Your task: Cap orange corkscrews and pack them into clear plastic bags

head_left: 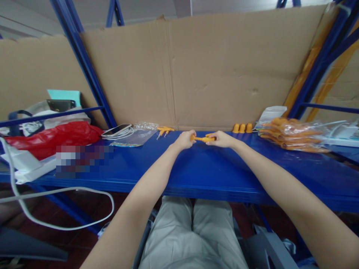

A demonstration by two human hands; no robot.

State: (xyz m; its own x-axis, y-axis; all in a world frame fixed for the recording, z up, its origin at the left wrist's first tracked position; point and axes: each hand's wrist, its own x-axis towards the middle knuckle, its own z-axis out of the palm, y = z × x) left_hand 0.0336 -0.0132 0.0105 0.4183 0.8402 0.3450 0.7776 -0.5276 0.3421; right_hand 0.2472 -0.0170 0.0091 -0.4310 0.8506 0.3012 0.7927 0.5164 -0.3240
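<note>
Above the blue shelf, my left hand and my right hand meet at an orange plastic piece with a narrow, rod-like middle. The fingers of my left hand are closed round its knobbed left end. My right hand pinches the wider right part, partly covered by the fingers. How the parts join is too small to make out. Beyond my left hand lie orange handles with twisted metal tips. Past my right hand, several orange caps stand in a row against the cardboard.
Bagged orange pieces are piled at right. To the left lie a clear plastic bag, a phone with a white cable, and a red bag. A cardboard sheet backs the blue shelf; blue posts rise on both sides.
</note>
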